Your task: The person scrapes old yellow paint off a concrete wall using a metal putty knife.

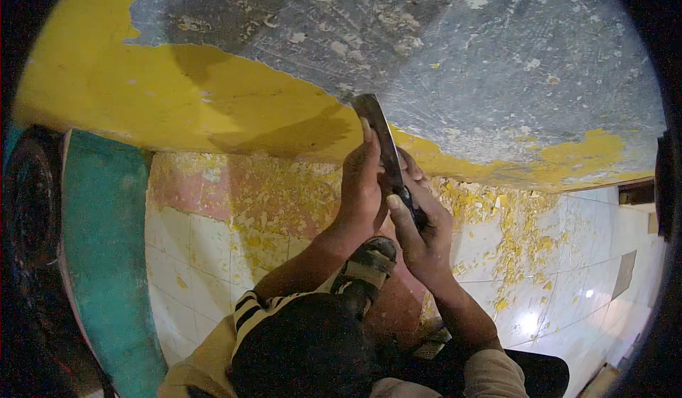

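A long knife [387, 144] with a flat, square-ended metal blade and a black handle slants up and left in front of me. Around its handle my right hand [428, 240] is closed, with the thumb along the top. My left hand [361, 179] supports the blade from its left side, thumb laid up along the metal. The blade's tip touches the wall where yellow paint [241, 89] meets scraped grey surface [462, 64]. The yellow layer has a ragged edge there. The left fingers are partly hidden behind the blade.
Yellow paint flakes [522, 238] litter the white tiled floor [192, 249] below the wall. A green panel [106, 249] stands at the left, beside a dark round object [34, 206]. My sandalled foot [369, 266] is between my forearms. A brown item [637, 192] lies at the far right.
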{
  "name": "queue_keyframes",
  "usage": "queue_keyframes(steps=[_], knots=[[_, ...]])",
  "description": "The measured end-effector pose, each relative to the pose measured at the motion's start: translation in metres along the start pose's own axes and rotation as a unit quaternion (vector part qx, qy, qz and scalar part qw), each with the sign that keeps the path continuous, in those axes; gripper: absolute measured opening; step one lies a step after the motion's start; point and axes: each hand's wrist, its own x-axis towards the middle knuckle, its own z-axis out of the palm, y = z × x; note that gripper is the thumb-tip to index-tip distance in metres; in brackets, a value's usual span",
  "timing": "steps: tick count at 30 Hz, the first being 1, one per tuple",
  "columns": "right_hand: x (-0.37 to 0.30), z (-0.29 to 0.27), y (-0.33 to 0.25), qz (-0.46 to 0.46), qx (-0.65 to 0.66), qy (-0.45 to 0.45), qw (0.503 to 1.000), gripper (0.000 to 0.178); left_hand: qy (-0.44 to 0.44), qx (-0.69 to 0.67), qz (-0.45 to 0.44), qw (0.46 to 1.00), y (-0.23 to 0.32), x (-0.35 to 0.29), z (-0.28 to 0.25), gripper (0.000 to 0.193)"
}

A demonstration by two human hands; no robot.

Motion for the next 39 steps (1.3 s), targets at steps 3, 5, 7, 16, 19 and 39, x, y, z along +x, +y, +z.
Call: queue_keyframes(steps=[3, 5, 7, 16, 19, 39], knots=[[0.005, 0.010, -0.006, 0.014, -0.032, -0.035, 0.999, 0.031, 0.020, -0.020, 0.044, 0.999, 0.006, 0.004, -0.015, 0.051], [0.017, 0.030, -0.015, -0.026, 0.032, -0.055, 0.998, 0.029, 0.015, -0.033, 0.091, 0.995, 0.025, 0.009, -0.024, 0.049], [0.034, 0.033, -0.022, -0.045, 0.056, -0.055, 0.996, 0.028, 0.015, -0.030, 0.110, 0.993, 0.045, 0.020, -0.017, 0.047], [0.018, 0.053, -0.017, -0.094, 0.064, -0.037, 0.993, 0.026, 0.031, -0.013, 0.106, 0.994, 0.048, -0.001, -0.021, 0.042], [0.005, 0.046, -0.008, -0.067, 0.071, 0.033, 0.995, 0.024, -0.091, -0.010, 0.074, 0.993, 0.030, -0.005, -0.016, 0.031], [0.004, 0.046, -0.031, -0.071, 0.076, -0.010, 0.995, 0.025, -0.069, -0.015, 0.100, 0.993, 0.053, -0.005, -0.009, 0.040]])
